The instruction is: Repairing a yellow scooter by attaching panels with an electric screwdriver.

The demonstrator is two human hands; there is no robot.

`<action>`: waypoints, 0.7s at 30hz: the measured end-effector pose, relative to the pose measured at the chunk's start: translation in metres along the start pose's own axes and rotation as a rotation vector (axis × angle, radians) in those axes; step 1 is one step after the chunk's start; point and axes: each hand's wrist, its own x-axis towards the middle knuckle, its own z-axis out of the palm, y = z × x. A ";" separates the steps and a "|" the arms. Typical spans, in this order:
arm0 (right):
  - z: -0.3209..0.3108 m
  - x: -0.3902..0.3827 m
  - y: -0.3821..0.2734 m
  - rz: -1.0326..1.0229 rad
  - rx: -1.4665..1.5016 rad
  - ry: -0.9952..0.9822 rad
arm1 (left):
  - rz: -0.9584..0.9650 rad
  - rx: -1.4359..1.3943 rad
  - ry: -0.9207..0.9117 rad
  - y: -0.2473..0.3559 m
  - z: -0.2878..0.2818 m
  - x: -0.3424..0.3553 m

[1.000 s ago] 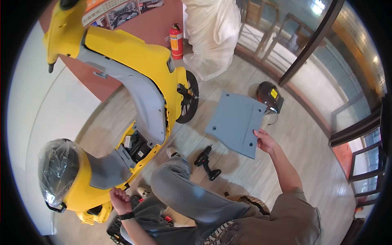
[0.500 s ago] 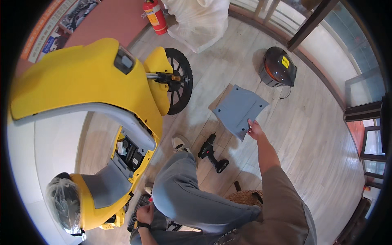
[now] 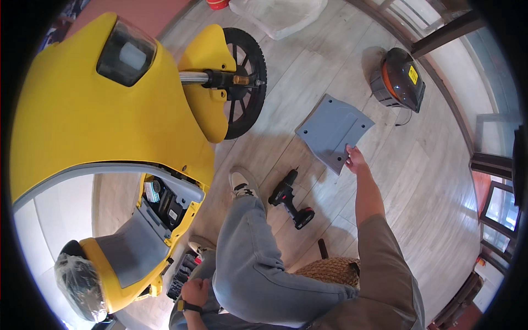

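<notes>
My right hand (image 3: 356,158) grips the edge of a grey plastic panel (image 3: 331,126) with dark holes at its corners; I cannot tell whether the panel touches the floor. A black cordless drill (image 3: 286,195) lies just below it. My left hand (image 3: 195,290) is curled beside my bent leg, its contents hidden, near a black tool case (image 3: 180,278). To the left stands a yellow scooter (image 3: 63,121), with an open compartment (image 3: 165,201) in its floorboard, a plastic-wrapped saddle (image 3: 77,283) and a black front wheel (image 3: 254,82).
A dark helmet-like rounded box (image 3: 404,85) lies beside the glazed partition at the right. A white bagged bundle (image 3: 278,14) and a red extinguisher (image 3: 217,3) are at the top. A woven seat (image 3: 324,269) is by my leg.
The view has swung toward the scooter's front end. My right hand has moved outward with the panel, which now appears lower and farther away. My left hand stays curled near my leg.
</notes>
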 end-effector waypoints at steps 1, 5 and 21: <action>-0.002 0.004 0.001 -0.015 -0.001 0.016 | -0.004 -0.005 -0.005 0.002 -0.001 0.001; 0.004 0.012 0.003 -0.002 -0.017 0.167 | -0.049 -0.028 -0.027 0.006 -0.007 0.001; 0.024 -0.099 -0.047 -0.151 -0.236 0.014 | 0.033 -0.055 0.041 0.029 -0.038 -0.013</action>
